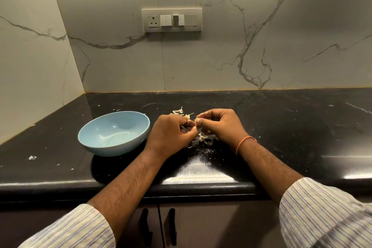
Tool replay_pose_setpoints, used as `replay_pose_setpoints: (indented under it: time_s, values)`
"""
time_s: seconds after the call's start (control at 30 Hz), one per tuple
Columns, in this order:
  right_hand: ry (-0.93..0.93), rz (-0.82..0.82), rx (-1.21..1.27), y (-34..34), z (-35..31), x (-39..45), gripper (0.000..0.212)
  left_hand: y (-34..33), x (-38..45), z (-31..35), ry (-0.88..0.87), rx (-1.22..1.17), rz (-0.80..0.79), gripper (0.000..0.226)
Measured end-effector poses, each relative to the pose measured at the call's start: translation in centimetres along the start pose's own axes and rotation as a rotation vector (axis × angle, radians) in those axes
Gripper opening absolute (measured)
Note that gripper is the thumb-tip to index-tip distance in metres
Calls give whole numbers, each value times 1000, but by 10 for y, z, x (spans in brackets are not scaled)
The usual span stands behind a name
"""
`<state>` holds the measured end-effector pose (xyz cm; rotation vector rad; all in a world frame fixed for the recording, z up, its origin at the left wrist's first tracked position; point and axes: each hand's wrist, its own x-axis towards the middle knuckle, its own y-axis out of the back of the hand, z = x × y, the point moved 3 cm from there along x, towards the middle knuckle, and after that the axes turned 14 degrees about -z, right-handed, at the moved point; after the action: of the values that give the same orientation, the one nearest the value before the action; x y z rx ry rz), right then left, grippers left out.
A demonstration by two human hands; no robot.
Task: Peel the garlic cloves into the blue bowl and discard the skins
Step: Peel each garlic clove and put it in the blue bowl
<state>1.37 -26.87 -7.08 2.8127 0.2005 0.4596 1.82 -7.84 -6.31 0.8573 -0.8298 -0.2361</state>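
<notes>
A glossy, rounded blue bowl (114, 133) sits on the polished black stone counter (281, 127), and everything else is placed from it. Left of the bowl, a pale papery scrap (32, 157) lies on the counter. Just right of the bowl, the left hand (171, 133) is curled, its fingertips pinching a small yellowish garlic clove (195, 120). The right hand (218, 125), further right of the bowl, meets it there with fingers bent and thumb and forefinger nipping the same clove. Thin, curled, whitish garlic skins (204, 139) lie on the counter under and behind the hands, right of the bowl. A thin orange thread band (244, 143) rings the right wrist. Above and behind the bowl, a white rectangular switch plate (171, 20) sits on veined marble-look wall tile.
</notes>
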Motion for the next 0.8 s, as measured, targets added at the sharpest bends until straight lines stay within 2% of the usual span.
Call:
replay_pose_setpoints:
  time_s: [0.23,0.47,0.73,0.8]
  values:
    - [-34,-12,45,-1,-3,-1,11,-1,1,0,9,41,10,11]
    - [-28,-1,-21,1,-3,-1,9,-1,2,1,-1,79,-14,15]
    - [-1,-31,-82,1,-3,-2,10,-3,1,1,-37,113,-35,30]
    - [-1,-41,-77,0,-3,-3,10,-1,1,-2,-32,93,-15,25]
